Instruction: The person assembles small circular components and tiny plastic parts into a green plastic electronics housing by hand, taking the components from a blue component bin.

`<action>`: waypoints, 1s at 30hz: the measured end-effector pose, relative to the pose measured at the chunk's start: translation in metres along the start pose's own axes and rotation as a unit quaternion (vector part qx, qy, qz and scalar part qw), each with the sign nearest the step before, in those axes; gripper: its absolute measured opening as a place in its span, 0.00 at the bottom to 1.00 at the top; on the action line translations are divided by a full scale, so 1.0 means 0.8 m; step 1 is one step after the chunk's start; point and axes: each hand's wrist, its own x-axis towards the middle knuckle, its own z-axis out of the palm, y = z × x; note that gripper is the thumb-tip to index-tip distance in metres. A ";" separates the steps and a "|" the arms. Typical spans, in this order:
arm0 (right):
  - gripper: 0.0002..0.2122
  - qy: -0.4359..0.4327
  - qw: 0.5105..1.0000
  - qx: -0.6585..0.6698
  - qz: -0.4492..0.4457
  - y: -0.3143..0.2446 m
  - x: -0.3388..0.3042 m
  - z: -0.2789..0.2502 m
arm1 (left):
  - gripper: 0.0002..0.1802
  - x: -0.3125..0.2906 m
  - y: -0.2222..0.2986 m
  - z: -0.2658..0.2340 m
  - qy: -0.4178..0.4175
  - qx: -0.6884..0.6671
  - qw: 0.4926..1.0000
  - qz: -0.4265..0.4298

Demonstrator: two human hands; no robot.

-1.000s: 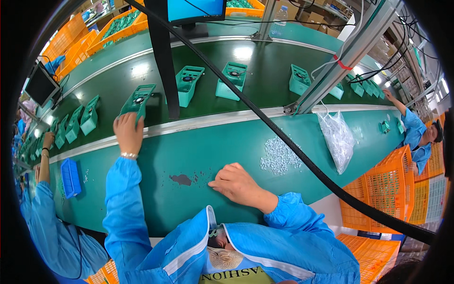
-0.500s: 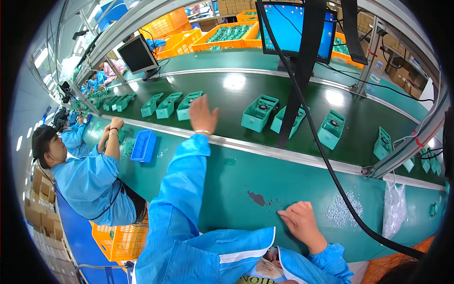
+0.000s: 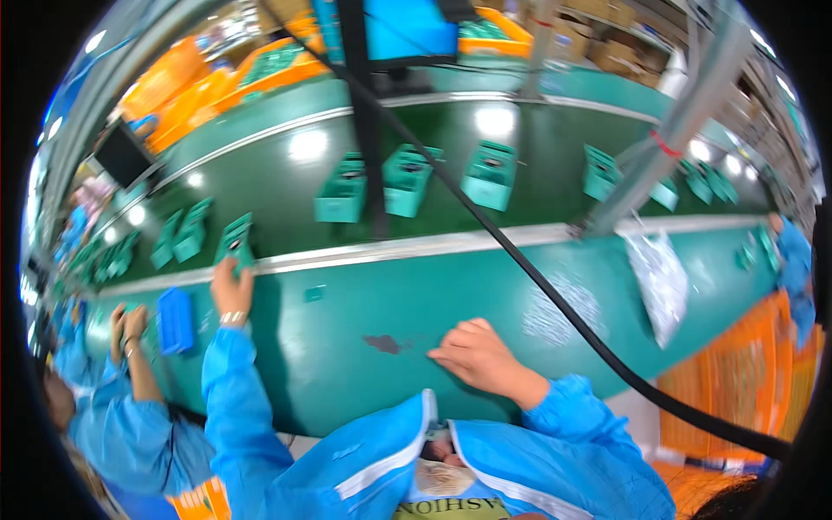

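Note:
My left hand (image 3: pixel 231 293) reaches to the near edge of the dark green conveyor belt (image 3: pixel 286 195). Its fingers close on the near end of a green plastic housing (image 3: pixel 235 234), a long tray-like shell with a dark round part inside. The fingertips are partly hidden and blurred. My right hand (image 3: pixel 478 355) hovers at or rests on the green worktable, fingers curled together; whatever they may hold is too small to make out. Just left of it lies a dark patch of small bits (image 3: pixel 383 344). Beyond it to the right is a pile of small pale pieces (image 3: pixel 562 312).
More green housings (image 3: pixel 342 191) stand along the belt. A black cable (image 3: pixel 520 247) crosses the view diagonally. A clear plastic bag (image 3: pixel 656 282) lies at right by a metal post (image 3: pixel 667 130). At left sit a blue bin (image 3: pixel 175 321) and a co-worker's sleeve (image 3: pixel 130 433).
The view has swung to the right. My left hand, open above the belt before, has come down onto the near end of a housing. My right hand stays over the table, fingers curled.

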 end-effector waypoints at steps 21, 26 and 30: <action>0.03 0.073 0.938 -0.270 0.202 0.090 -0.039 -0.169 | 0.18 -0.188 0.307 -0.086 -0.218 -0.264 0.904 0.257; 0.03 0.016 0.942 -0.289 0.171 0.095 -0.029 -0.161 | 0.18 -0.189 0.305 -0.088 -0.217 -0.252 0.909 0.251; 0.03 -0.002 0.941 -0.297 0.160 0.093 -0.025 -0.160 | 0.17 -0.189 0.304 -0.088 -0.217 -0.259 0.906 0.253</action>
